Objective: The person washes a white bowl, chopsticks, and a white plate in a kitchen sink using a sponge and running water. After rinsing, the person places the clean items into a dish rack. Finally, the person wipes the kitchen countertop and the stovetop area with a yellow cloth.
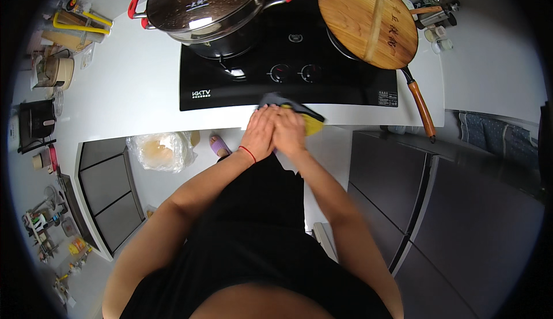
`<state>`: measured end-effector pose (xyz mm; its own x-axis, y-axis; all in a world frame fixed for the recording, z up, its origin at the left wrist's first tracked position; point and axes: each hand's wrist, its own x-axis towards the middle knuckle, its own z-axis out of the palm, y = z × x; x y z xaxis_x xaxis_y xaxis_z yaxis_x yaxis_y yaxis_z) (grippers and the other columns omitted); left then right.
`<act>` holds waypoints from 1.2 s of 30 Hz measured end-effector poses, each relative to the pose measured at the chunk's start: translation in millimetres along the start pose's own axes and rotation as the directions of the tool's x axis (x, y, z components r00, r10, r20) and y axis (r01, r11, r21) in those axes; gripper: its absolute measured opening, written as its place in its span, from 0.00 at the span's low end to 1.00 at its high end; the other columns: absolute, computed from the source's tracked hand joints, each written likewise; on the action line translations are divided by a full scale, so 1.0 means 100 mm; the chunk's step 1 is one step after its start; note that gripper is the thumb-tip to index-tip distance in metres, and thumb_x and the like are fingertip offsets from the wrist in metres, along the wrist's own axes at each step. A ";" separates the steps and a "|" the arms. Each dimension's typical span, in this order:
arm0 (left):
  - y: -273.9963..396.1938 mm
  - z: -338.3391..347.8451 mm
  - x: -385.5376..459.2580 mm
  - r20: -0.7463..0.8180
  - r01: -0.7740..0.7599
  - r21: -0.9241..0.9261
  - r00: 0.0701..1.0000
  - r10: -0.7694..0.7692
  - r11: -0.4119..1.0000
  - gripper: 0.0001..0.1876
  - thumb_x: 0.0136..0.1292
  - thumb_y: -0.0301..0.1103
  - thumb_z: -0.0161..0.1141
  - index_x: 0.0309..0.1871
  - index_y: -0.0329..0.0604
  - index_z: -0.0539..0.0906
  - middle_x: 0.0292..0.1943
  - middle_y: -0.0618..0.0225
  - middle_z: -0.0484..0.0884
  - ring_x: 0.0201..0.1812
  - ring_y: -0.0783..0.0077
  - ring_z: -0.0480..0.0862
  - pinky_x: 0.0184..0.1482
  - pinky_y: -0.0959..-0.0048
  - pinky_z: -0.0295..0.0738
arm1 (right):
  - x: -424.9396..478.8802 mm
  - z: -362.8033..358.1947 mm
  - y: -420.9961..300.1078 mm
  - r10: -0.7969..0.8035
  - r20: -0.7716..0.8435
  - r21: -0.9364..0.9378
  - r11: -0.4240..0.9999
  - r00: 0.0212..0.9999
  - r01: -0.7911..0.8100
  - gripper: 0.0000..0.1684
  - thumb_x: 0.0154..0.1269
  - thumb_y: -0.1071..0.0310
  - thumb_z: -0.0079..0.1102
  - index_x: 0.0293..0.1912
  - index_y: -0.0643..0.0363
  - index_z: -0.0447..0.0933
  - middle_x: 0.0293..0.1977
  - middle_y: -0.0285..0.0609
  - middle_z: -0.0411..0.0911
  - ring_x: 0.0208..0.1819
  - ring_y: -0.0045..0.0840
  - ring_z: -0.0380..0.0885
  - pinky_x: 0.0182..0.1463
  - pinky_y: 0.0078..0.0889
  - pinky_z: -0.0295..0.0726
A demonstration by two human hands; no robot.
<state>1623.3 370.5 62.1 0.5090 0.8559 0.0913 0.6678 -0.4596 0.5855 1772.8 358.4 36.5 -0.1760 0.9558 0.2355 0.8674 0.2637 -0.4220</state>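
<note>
At the counter's front edge, my left hand (259,134) and my right hand (289,131) are pressed side by side on a grey and yellow cleaning cloth (314,124). The cloth's grey part reaches onto the front rim of a black glass gas hob (242,92), while its yellow corner sticks out right of my right hand. My fingers hide the cloth's middle. A red string bracelet (247,153) circles my left wrist. Behind the hands, two control knobs (280,73) sit on the hob.
A steamer pot (224,38) with red-tipped handles and a glass lid stands on the hob's left. A round wooden lid (358,20) covers a pan whose wooden handle (421,109) overhangs the counter. Below are a plastic-lined bin (162,152) and dark refrigerator doors (475,215).
</note>
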 end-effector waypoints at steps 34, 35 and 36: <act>0.48 0.12 0.21 0.451 -0.097 0.393 0.887 -0.100 0.914 0.54 0.52 0.38 0.70 0.80 0.53 0.48 0.79 0.52 0.48 0.78 0.40 0.49 0.77 0.44 0.46 | -0.82 -1.53 2.54 0.195 -0.100 -0.008 0.980 0.976 -0.197 0.16 0.47 0.74 0.59 0.40 0.55 0.82 0.50 0.43 0.81 0.55 0.42 0.76 0.58 0.47 0.73; 0.49 0.12 0.23 0.460 -0.102 0.393 0.882 -0.100 0.914 0.54 0.53 0.39 0.70 0.80 0.54 0.49 0.79 0.52 0.47 0.78 0.40 0.48 0.77 0.45 0.46 | -0.93 -1.62 2.76 0.213 -0.214 -0.109 0.965 0.953 -0.240 0.16 0.48 0.76 0.58 0.40 0.58 0.80 0.49 0.45 0.81 0.53 0.45 0.77 0.57 0.49 0.73; 0.48 0.11 0.23 0.469 -0.104 0.397 0.877 -0.105 0.912 0.53 0.53 0.40 0.70 0.80 0.56 0.49 0.79 0.52 0.45 0.78 0.39 0.47 0.77 0.45 0.46 | -0.99 -1.75 2.85 0.259 -0.321 -0.134 0.940 0.911 -0.314 0.15 0.49 0.78 0.57 0.40 0.58 0.80 0.47 0.48 0.81 0.51 0.47 0.77 0.56 0.50 0.74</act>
<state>1673.6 365.4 83.5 0.6313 0.6874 -0.3590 0.7718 -0.6022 0.2042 2118.8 316.5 45.9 0.2134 0.8972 0.3866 0.9328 -0.0695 -0.3537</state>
